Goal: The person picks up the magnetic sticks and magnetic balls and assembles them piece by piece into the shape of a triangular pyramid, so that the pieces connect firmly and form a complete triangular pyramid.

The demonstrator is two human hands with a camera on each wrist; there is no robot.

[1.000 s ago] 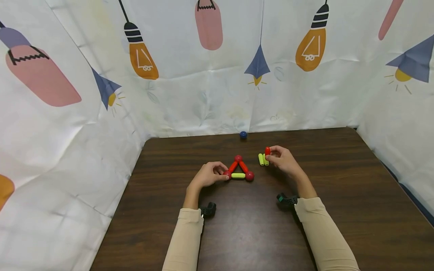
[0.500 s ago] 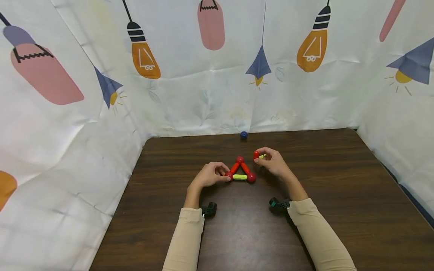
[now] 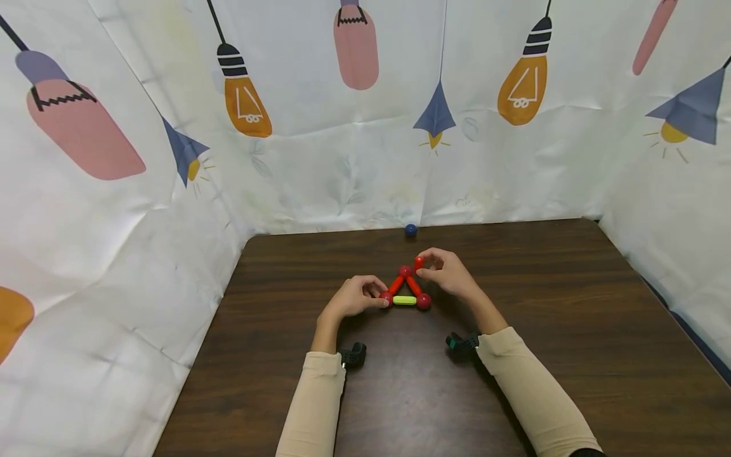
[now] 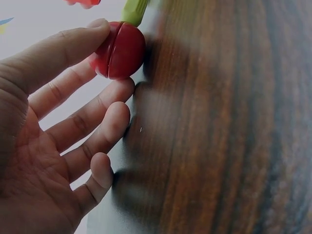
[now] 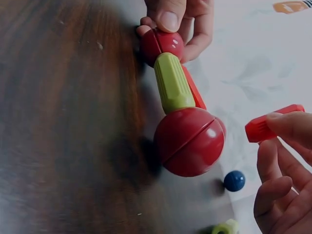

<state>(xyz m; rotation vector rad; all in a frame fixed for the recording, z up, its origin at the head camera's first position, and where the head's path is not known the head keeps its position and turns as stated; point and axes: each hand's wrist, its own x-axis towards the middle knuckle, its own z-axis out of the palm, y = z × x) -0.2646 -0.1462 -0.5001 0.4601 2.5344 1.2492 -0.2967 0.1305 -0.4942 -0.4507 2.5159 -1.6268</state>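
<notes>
A flat triangle of two red rods, one green rod and three red balls lies on the dark wooden table. My left hand pinches its left corner ball; the left wrist view has my thumb and a finger on that ball. My right hand holds a loose red rod right beside the top ball. The right wrist view has this rod pinched in my fingertips, apart from the near corner ball.
A small blue ball sits at the table's far edge against the printed cloth backdrop, which closes in the back and both sides. A loose green rod lies by my right hand, hidden in the head view.
My right hand has carried the red rod leftward, away from the loose green rods to the triangle's top ball. My left hand has kept hold of the left corner ball.
</notes>
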